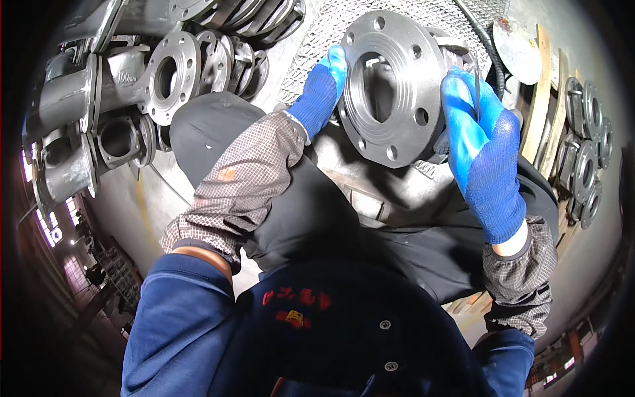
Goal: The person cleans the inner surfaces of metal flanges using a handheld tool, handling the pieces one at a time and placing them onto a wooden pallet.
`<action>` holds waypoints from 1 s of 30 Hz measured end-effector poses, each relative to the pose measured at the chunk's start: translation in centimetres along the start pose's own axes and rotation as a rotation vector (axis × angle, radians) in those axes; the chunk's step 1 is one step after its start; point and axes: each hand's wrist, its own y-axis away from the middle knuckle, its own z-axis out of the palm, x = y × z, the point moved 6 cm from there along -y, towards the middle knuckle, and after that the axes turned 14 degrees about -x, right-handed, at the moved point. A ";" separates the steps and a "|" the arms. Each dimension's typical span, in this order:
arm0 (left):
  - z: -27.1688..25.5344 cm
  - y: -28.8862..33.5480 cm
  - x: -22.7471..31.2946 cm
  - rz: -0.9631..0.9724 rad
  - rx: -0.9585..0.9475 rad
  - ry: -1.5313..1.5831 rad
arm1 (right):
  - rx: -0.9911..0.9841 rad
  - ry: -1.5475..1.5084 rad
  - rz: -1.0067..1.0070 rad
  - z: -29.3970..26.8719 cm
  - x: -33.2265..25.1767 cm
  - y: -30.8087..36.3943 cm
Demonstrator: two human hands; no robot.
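Observation:
A grey metal valve body [409, 74] with a round flange faces me between my knees. Several bolt holes ring its wide central bore. My left hand [321, 91], in a blue coated glove, is closed against the flange's left rim, with some fingers hidden by the edge. At the right side of the casting is my gloved right hand [481, 145], its fingers closed around a thin dark rod [477, 83] that stands up along the palm. Whether this hand also touches the casting is hard to tell.
Grey flanged pipe castings [123, 78] are stacked at the left. More flanged parts [585, 169] lie on wooden slats [541, 99] at the right. Beyond the casting is a metal mesh surface [324, 33], with a black hose [486, 40] and a pale rounded plate [516, 49] nearby.

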 end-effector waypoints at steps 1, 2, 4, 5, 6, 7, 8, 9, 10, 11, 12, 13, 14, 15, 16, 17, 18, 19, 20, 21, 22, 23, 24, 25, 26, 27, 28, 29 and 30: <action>0.5 0.7 0.1 -0.075 -0.078 0.094 | 0.061 0.042 -0.105 0.3 -0.1 0.1; -0.1 0.5 -0.3 -0.076 -0.070 0.091 | 0.120 0.083 -0.225 0.4 -0.9 0.1; -0.3 -0.5 -1.1 -0.058 -0.067 0.061 | 0.069 0.095 -0.233 0.6 -1.3 -0.3; -0.2 -0.7 -0.9 -0.009 -0.070 0.054 | 0.035 0.054 -0.141 0.8 -0.9 -0.5; 0.0 -0.7 -1.3 -0.019 -0.144 0.119 | 0.036 0.040 -0.130 0.9 -0.6 -0.8; 0.2 -0.8 -1.6 -0.031 -0.216 0.182 | 0.039 0.027 -0.120 0.9 -0.2 -1.1; 0.1 -1.3 -1.9 -0.078 -0.236 0.195 | 0.039 0.011 -0.115 1.0 -0.1 -1.4; -0.3 -1.2 -1.9 -0.018 -0.244 0.221 | 0.090 0.040 -0.227 1.0 -0.5 -1.4; -0.3 -0.9 -1.6 0.039 -0.258 0.249 | 0.138 0.064 -0.332 1.0 -1.0 -1.2; -0.3 -0.8 -1.5 0.051 -0.265 0.248 | 0.063 0.023 -0.260 0.9 -1.2 -1.1; -0.3 -0.8 -1.5 0.054 -0.262 0.237 | 0.058 0.024 -0.258 0.9 -1.5 -0.9; -0.4 -0.7 -1.2 0.050 -0.256 0.221 | 0.053 0.002 -0.200 1.0 -1.3 -0.9; -0.5 -0.5 -1.1 0.040 -0.250 0.200 | 0.046 -0.020 -0.142 1.1 -1.2 -0.9; -0.6 -0.3 -1.0 0.027 -0.239 0.174 | 0.030 0.019 -0.073 1.0 -1.4 -1.0; -0.7 0.0 -0.8 0.015 -0.230 0.150 | 0.031 0.018 -0.074 1.1 -1.2 -1.1; -0.8 0.3 -0.6 0.001 -0.219 0.119 | 0.083 0.080 -0.128 0.8 -1.2 -1.3; -1.1 0.5 -0.5 -0.016 -0.204 0.074 | 0.136 0.142 -0.182 0.6 -1.4 -1.2; -1.2 0.8 -0.3 -0.027 -0.191 0.014 | 0.155 0.171 -0.171 0.2 -1.5 -1.1; -1.4 1.3 -0.1 -0.033 -0.182 -0.064 | 0.167 0.098 -0.139 0.0 -1.1 -1.3; -2.0 1.5 1.1 0.197 -0.148 -0.368 | 0.187 0.162 -0.116 -0.3 -0.6 -1.4; -2.1 1.3 1.3 0.197 -0.151 -0.372 | 0.207 0.226 -0.092 -0.7 0.1 -1.7; -1.9 1.7 4.8 0.206 -0.084 -0.363 | 0.285 0.294 -0.120 -1.4 1.2 -1.6; -2.5 2.0 7.9 0.210 -0.003 -0.359 | 0.293 0.293 -0.113 -1.8 1.5 -1.9; -3.1 2.4 11.1 0.506 0.004 -0.428 | 0.268 0.240 -0.157 -1.5 1.5 -2.2; -3.2 3.6 14.1 0.742 0.028 -0.461 | 0.237 0.185 -0.202 -1.2 1.3 -2.4; -3.2 5.0 16.8 0.975 0.047 -0.504 | 0.184 0.173 -0.177 -0.8 1.0 -2.8; -1.5 5.6 18.0 1.034 -0.071 -0.489 | 0.197 0.189 -0.153 -1.0 1.5 -2.7; -0.8 6.9 19.5 1.074 -0.176 -0.504 | 0.180 0.241 -0.235 -0.5 0.9 -3.1; -0.1 8.2 21.0 1.110 -0.288 -0.507 | 0.165 0.300 -0.313 -0.1 0.2 -3.2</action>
